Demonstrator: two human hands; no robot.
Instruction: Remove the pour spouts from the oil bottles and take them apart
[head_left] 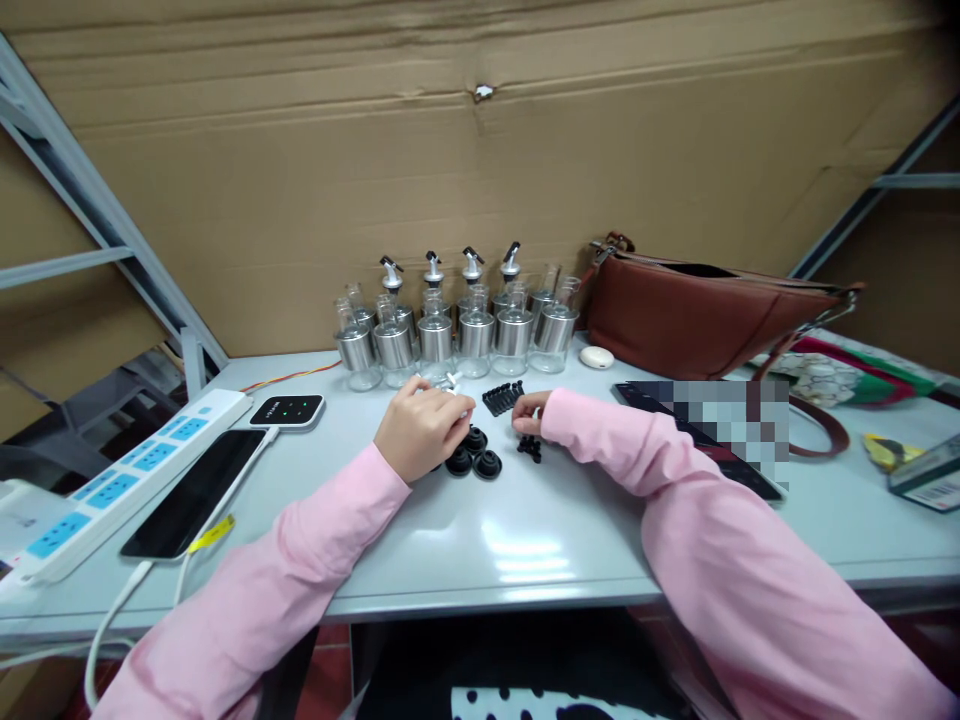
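My left hand (421, 425) is curled around a small clear and silver part just above three black rubber stoppers (474, 455) on the grey table (525, 540). My right hand (529, 408), mostly covered by a pink sleeve, pinches at a little heap of small black pieces (529, 447). A row of black plugs (502, 397) lies just behind the hands. Behind that stands a cluster of glass and steel bottles (457, 335); the back ones carry pourer spouts (450, 268).
A white power strip with blue sockets (120, 480), a black phone (196, 492) on a cable and a small black charger (287, 410) lie at the left. A brown leather bag (705, 315), a white oval object (597, 357) and a box (926, 480) sit at the right. Cardboard backs the table.
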